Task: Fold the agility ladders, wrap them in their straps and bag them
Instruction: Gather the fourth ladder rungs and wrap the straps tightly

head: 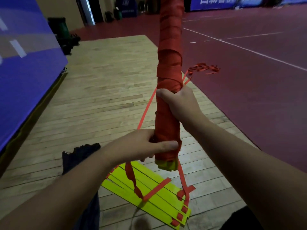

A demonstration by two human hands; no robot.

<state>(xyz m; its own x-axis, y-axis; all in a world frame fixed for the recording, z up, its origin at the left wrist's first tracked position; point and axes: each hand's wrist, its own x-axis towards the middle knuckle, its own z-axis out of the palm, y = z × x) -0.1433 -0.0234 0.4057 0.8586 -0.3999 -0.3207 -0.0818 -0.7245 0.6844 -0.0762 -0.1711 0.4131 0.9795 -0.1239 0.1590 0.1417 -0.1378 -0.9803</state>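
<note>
I hold a folded agility ladder bundle [167,123] upright, wound tightly in orange strap, with yellow rung ends showing at its bottom. My right hand [178,102] grips the bundle around its middle. My left hand [146,146] clasps its lower end, thumb across the wrap. A loose orange strap [147,110] runs taut from my left hand up past the bundle to a tangle [203,68] on the floor. A second ladder [149,191], yellow rungs stacked flat with orange straps, lies on the floor below. A dark bag [78,156] lies left of it.
Pale wooden flooring [103,90] meets dark red court [249,72] with white lines on the right. A blue padded barrier [25,63] slants along the left. Dark green bins [60,29] and black gear stand at the far left corner.
</note>
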